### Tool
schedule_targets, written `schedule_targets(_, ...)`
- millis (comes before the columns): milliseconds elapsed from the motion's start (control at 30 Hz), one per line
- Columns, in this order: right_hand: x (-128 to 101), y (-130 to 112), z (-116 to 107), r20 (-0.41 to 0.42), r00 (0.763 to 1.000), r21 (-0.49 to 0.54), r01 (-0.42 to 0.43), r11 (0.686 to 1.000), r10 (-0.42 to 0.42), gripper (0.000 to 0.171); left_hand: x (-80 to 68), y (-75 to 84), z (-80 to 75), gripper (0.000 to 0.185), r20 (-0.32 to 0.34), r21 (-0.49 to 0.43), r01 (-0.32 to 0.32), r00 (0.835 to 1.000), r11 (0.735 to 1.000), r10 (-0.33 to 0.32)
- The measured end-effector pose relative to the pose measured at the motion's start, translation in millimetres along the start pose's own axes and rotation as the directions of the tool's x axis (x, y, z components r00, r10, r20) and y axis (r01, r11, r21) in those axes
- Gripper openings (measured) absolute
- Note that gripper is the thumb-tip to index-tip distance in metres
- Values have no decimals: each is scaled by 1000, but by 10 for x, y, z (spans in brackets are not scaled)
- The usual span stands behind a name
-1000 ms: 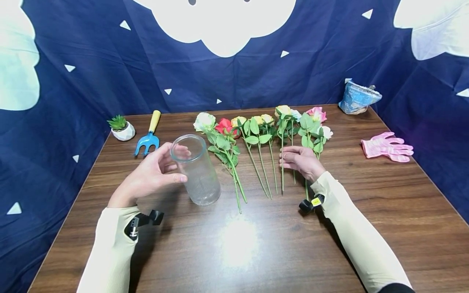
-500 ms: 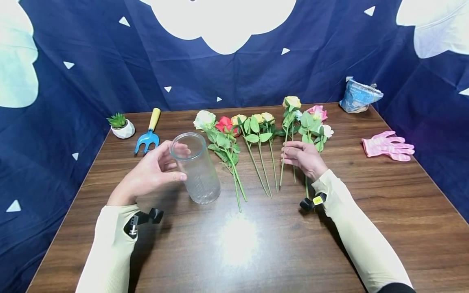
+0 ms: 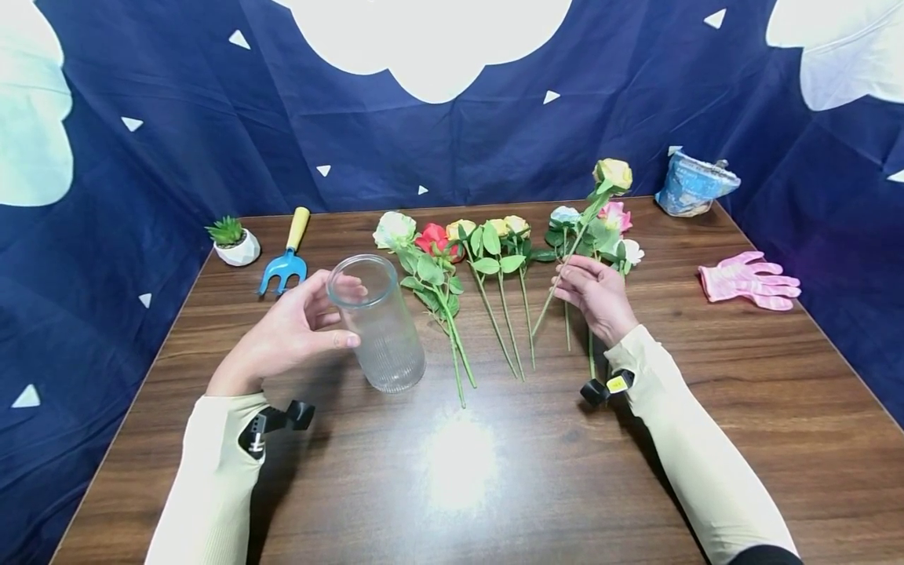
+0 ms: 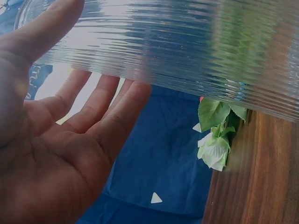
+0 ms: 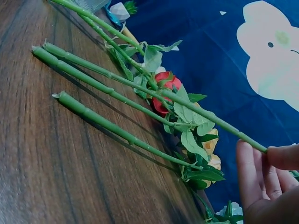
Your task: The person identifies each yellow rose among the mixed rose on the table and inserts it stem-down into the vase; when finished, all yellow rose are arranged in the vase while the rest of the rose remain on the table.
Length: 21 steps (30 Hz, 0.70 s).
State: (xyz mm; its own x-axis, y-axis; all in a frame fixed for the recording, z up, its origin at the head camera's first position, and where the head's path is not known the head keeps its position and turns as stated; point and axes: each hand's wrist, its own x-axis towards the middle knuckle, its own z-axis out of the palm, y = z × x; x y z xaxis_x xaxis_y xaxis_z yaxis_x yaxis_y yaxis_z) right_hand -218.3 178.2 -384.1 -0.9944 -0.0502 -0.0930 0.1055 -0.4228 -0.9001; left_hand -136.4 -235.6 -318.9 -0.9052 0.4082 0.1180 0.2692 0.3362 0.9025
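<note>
In the head view my left hand point(image 3: 278, 345) holds a clear glass vase point(image 3: 391, 357) that stands on the table, thumb in front and fingers round the far side. The left wrist view shows the ribbed glass point(image 4: 154, 42) between thumb and fingers. My right hand point(image 3: 599, 302) pinches the stem of a yellow rose point(image 3: 613, 174), its bloom raised and tilted to the right. That green stem point(image 5: 212, 117) crosses above other stems in the right wrist view. Between the hands lie a pale green-white rose point(image 3: 394, 230), a red rose point(image 3: 432, 238) and several yellow roses point(image 3: 517, 226).
Light blue point(image 3: 564, 216), pink point(image 3: 616, 216) and white roses point(image 3: 631, 252) lie by my right hand. Back left are a potted succulent point(image 3: 236, 247) and a blue hand fork point(image 3: 285, 271). A pink glove point(image 3: 749, 281) and a crumpled blue bag point(image 3: 694, 187) are at right.
My right hand has lifted the yellow rose from the row; its bloom has swung up and to the right, uncovering the light blue rose. My left hand and the vase have stayed put.
</note>
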Motion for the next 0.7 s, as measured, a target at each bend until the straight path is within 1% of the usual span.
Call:
schedule_targets(167, 2, -7, 15, -27, 999, 43, 40, 998, -39, 26, 0, -5, -5, 63, -3, 14, 5, 1000, 1000, -5)
schedule_targets(333, 3, -11, 29, -90, 993, 94, 85, 992, -77, 26, 8, -8, -10, 63, -3, 24, 10, 1000, 1000, -10)
schedule_targets(500, 19, -14, 38, -139, 983, 156, 145, 977, -123, 24, 3, -8, -9, 63, -1, 17, 9, 1000, 1000, -9)
schedule_targets(600, 34, -16, 39, -162, 977, 199, 169, 965, -137, 24, -2, -4, -14, 63, -2, 14, 18, 1000, 1000, -18)
schedule_targets(700, 41, -23, 43, -178, 973, 220, 185, 958, -147, 23, -2, 4, -18, 63, -4, 14, 19, 1000, 1000, -19)
